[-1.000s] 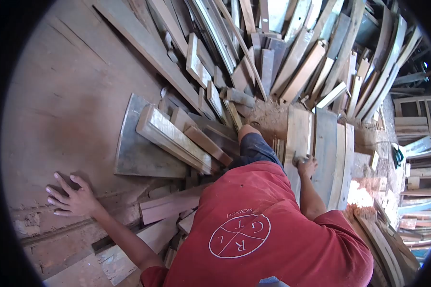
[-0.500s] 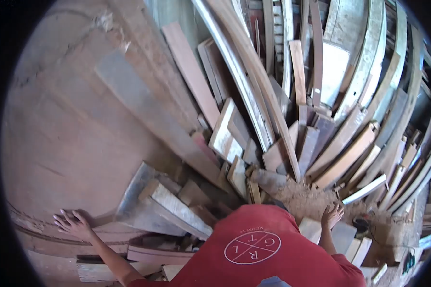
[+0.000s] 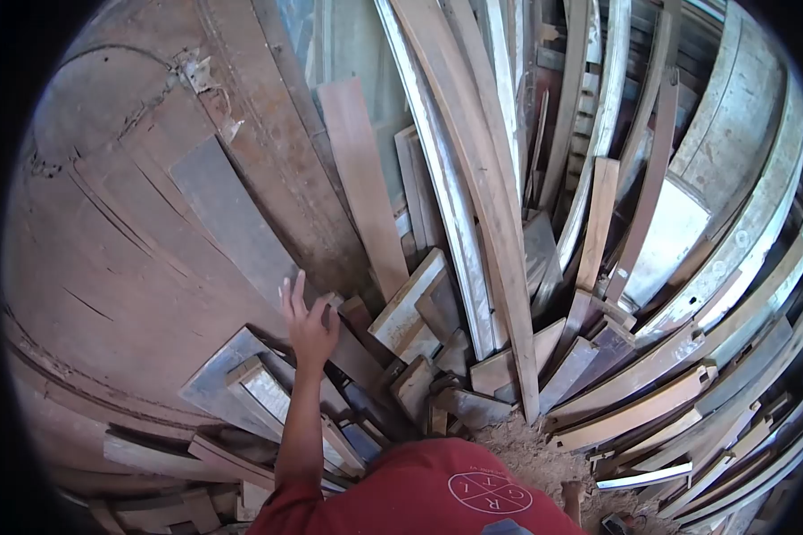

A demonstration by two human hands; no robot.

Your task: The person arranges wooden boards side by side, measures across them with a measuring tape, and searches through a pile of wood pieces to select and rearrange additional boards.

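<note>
My left hand is raised at centre left, fingers stretched out and apart, against or just in front of a long grey board leaning on the wall. Whether it presses on the board is unclear. Below it lie a dark flat panel and a pale-edged block. My right hand is small at the bottom edge, beside my red shirt and over the dirt floor; its fingers are too unclear to read. A pinkish plank leans upright to the right of the grey board.
Long planks stand against the wall from the centre to the right. Short wood offcuts are piled at their feet. A brown wall fills the left side. Loose dirt covers the floor near my right hand.
My left hand has moved right and up from the wall to the grey board. The view has shifted, showing more of the standing planks. My right hand now sits lower in view.
</note>
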